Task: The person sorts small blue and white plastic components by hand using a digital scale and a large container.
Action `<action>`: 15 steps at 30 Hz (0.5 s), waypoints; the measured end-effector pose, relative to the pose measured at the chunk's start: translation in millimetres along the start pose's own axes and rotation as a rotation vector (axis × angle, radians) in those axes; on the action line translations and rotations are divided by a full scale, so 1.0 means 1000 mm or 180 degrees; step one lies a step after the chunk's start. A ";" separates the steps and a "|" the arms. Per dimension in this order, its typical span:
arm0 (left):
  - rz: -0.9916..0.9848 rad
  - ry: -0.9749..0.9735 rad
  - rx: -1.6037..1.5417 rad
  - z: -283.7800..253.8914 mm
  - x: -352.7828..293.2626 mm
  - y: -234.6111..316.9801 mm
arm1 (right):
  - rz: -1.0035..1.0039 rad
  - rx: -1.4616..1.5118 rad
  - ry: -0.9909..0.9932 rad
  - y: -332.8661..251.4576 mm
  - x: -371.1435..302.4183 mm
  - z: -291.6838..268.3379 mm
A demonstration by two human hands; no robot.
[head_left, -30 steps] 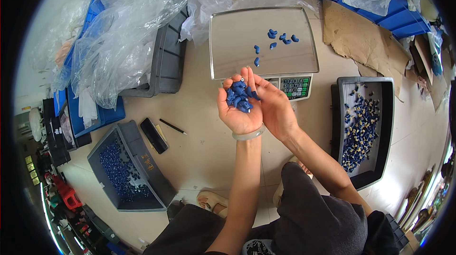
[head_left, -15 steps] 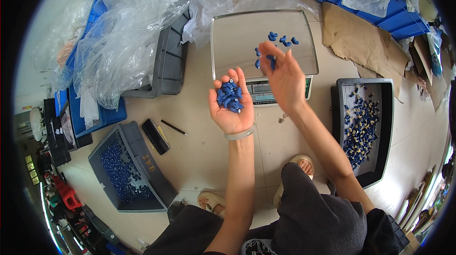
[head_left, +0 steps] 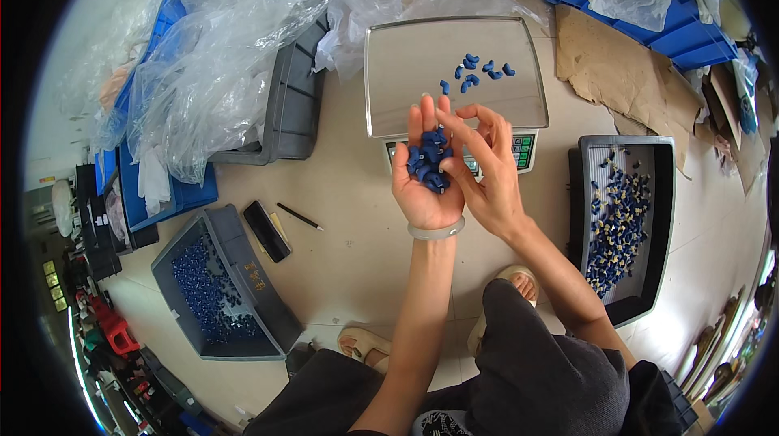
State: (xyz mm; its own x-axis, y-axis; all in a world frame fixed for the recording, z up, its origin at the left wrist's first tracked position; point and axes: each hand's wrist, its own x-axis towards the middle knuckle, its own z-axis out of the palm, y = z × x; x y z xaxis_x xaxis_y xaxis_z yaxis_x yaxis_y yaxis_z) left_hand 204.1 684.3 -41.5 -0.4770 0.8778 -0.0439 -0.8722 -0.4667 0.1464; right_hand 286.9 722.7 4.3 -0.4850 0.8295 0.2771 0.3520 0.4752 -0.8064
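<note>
My left hand [head_left: 430,196] is cupped, palm up, around a heap of small curved blue parts [head_left: 430,161]. A pale bangle circles that wrist. Over the heap's right side is my right hand [head_left: 493,172], its thumb tip touching the parts and its index finger stretched apart from the thumb; I see nothing held between them. Several more blue curved parts [head_left: 471,62] lie scattered on the steel pan of a weighing scale [head_left: 398,71], just beyond my fingertips. My hands partly cover the scale's display and its green keys.
At right stands a black tray [head_left: 659,217] with blue and cream parts. A grey bin [head_left: 280,310] at left holds small blue pieces. Beside it lie a dark case [head_left: 266,230] and a pen [head_left: 299,217]. Plastic bags [head_left: 219,54] cover crates at far left; cardboard [head_left: 604,62] lies far right.
My left hand has shifted right with its heap. My right hand has come back from above the scale pan to the heap, uncovering blue parts on the pan.
</note>
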 end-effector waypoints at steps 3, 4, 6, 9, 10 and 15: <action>-0.0117 -0.0005 0.0179 0.006 -0.001 0.001 | -0.0129 0.0564 -0.0398 0.001 0.009 -0.010; -0.0157 -0.0008 0.0242 0.007 -0.001 0.003 | -0.0129 0.0565 -0.0399 0.004 0.011 -0.012; -0.0154 -0.0025 0.0272 0.004 -0.001 0.005 | -0.0048 0.0552 -0.0808 0.011 0.012 -0.019; -0.0129 0.0051 0.0364 0.005 -0.002 0.008 | 0.0009 0.0568 -0.0821 0.007 0.012 -0.016; -0.0121 0.0133 0.0397 0.006 -0.003 0.007 | 0.0005 0.0572 -0.0823 0.008 0.013 -0.016; -0.0237 0.0113 0.0101 0.001 -0.004 0.003 | 0.0254 0.0714 -0.0940 0.012 0.017 -0.024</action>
State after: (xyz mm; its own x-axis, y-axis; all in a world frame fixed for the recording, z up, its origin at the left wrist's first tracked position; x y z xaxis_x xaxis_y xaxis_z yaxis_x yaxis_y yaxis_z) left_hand 203.7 679.3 -39.5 -0.4151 0.9052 -0.0907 -0.9018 -0.3962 0.1726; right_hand 301.8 749.5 12.2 -0.6846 0.7253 0.0725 0.2298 0.3091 -0.9228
